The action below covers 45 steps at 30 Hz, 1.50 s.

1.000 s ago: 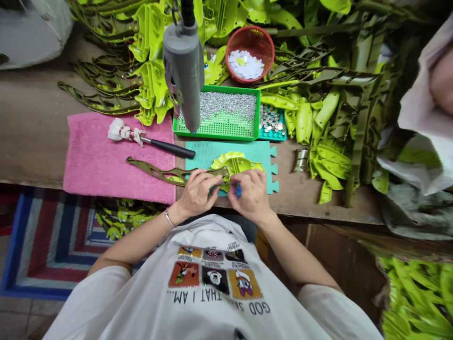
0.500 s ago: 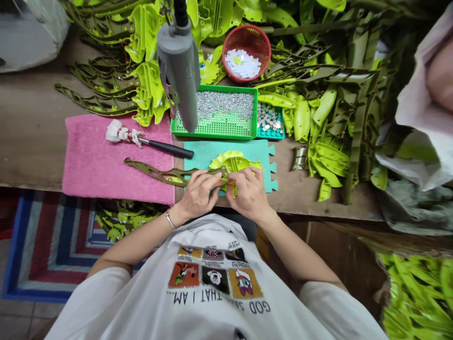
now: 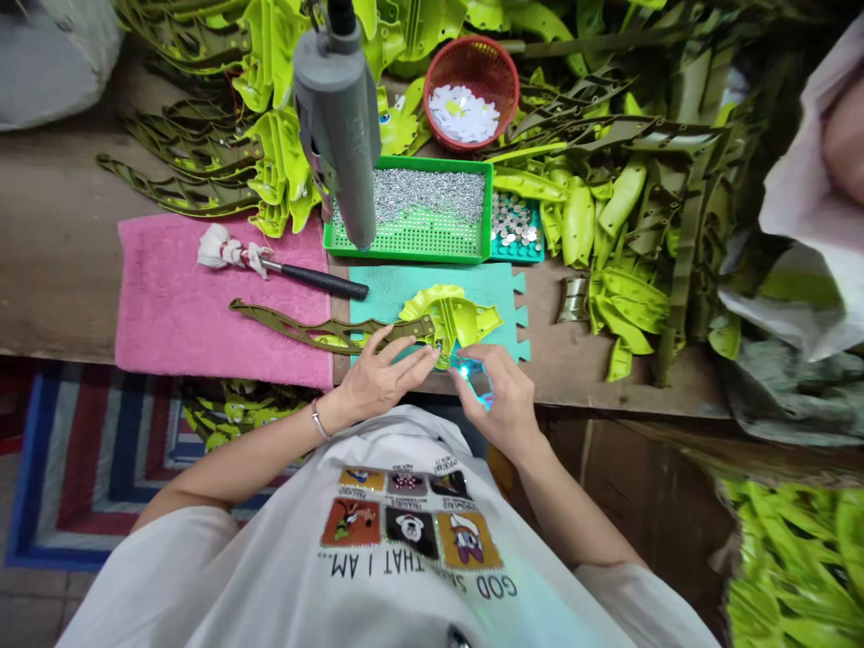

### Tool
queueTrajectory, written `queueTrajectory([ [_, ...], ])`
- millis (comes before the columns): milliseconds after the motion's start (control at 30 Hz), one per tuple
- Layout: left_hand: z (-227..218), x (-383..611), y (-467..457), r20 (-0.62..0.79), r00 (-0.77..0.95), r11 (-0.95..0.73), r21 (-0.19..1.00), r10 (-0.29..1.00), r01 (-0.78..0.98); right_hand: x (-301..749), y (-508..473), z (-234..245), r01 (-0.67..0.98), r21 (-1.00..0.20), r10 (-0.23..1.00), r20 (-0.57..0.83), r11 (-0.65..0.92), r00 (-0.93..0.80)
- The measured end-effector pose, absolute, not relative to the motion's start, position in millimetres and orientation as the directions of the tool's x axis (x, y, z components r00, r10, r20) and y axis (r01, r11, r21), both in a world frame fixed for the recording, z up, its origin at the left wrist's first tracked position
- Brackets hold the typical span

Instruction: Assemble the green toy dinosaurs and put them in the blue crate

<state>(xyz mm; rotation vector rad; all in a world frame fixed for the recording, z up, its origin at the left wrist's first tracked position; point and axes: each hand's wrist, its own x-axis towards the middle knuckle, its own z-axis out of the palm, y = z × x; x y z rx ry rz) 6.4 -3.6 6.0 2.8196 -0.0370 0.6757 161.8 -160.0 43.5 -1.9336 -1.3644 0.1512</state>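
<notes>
My left hand (image 3: pixel 384 373) lies with its fingers stretched over the near end of an olive plastic strip (image 3: pixel 297 326) with cut-outs. The strip adjoins a lime-green moulded toy shell (image 3: pixel 463 317), hollow side up on the teal foam mat (image 3: pixel 378 281). Right of the shell's near edge, my right hand (image 3: pixel 508 400) is closed in a pinch. Between its thumb and fingers a small light part (image 3: pixel 464 370) glows bright blue; glare hides its outline. My left thumb is mostly hidden.
A grey electric screwdriver (image 3: pixel 341 135) hangs over a green tray (image 3: pixel 411 256) of screws. Beside it is a teal tray (image 3: pixel 540 256) of small discs. A black-handled tool (image 3: pixel 317 277) lies on the pink towel (image 3: pixel 162 315). A red basket (image 3: pixel 503 81) and heaped green parts (image 3: pixel 627 310) surround the mat.
My right hand has moved right and toward me, away from my left hand. A blue light now shines in its fingers. My left fingers have stretched out over the strip.
</notes>
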Motion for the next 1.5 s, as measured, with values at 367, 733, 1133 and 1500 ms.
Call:
queueTrajectory([
  [367,9.2,5.9,-1.5,0.387,0.921,-0.961,0.266,0.038,-0.072,145.1,-154.3,36.7,0.746,-0.656,0.813,0.367,-0.118,0.452],
  [733,12.5,3.8,-2.4,0.353,0.935,-0.974,0.209,-0.013,-0.092,148.7,-163.3,38.1,0.66,-0.737,0.822,0.282,-0.144,0.495],
  [1133,13.9,5.0,-2.1,0.359,0.933,-0.981,0.163,-0.036,-0.101,147.2,-155.0,28.2,0.831,-0.537,0.759,0.479,-0.145,0.442],
  [1500,12.5,5.4,-9.6,0.339,0.941,-0.982,0.176,-0.002,-0.066,151.9,-156.9,25.9,0.774,-0.606,0.758,0.415,-0.182,0.503],
])
